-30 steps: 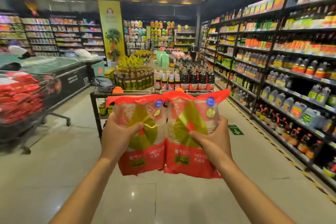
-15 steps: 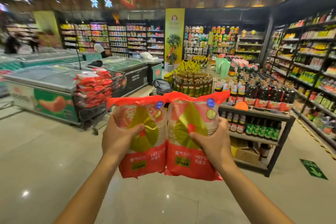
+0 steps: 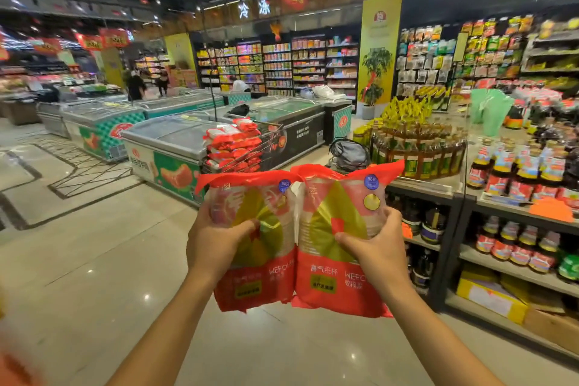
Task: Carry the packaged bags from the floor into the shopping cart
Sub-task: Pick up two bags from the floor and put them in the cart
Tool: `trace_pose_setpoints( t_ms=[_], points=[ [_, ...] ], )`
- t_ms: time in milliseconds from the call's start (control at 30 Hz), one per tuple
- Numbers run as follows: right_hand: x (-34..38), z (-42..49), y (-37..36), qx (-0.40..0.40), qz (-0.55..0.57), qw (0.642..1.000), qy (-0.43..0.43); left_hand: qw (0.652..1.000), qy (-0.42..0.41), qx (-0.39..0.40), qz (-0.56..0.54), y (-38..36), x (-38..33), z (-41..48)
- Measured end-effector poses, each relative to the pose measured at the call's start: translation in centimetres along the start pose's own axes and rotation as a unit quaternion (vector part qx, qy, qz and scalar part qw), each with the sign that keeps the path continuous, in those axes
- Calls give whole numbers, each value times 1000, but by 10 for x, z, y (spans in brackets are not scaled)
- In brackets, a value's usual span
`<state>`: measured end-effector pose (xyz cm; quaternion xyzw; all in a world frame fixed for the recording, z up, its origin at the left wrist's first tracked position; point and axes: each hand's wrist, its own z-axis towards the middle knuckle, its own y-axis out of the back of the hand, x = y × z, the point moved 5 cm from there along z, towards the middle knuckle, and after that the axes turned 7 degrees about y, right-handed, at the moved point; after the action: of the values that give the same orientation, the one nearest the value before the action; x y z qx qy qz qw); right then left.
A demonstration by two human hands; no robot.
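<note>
I hold two red and clear packaged bags upright side by side in front of me. My left hand (image 3: 216,236) grips the left bag (image 3: 253,276) round its middle. My right hand (image 3: 374,247) grips the right bag (image 3: 336,279) the same way. Both bags have a yellow and red design and a blue round sticker near the top. Straight ahead, beyond the bags, stands the wire shopping cart (image 3: 250,153), piled high with several of the same red bags. The bags' top edges cover the cart's lower part.
Chest freezers (image 3: 163,147) stand behind and left of the cart. A shelf unit of dark sauce bottles (image 3: 517,185) runs along my right, close to my right arm. A bottle display (image 3: 416,147) sits behind the bags. Two people (image 3: 136,86) walk far off at the left. Tiled floor lies to the left.
My view has turned left, so the cart has shifted from the left side to straight ahead and looks nearer. The bottle shelf has slid to the right. My grip on both bags is unchanged.
</note>
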<state>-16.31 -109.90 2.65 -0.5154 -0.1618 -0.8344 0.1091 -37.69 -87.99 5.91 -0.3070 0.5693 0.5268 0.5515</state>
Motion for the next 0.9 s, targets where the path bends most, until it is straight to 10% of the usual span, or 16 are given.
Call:
trace_pose_setpoints(
  t_ms=[900],
  points=[
    [-114,352,-255,115,32,993,15,993,43,-104,25,-113,38,359]
  ],
)
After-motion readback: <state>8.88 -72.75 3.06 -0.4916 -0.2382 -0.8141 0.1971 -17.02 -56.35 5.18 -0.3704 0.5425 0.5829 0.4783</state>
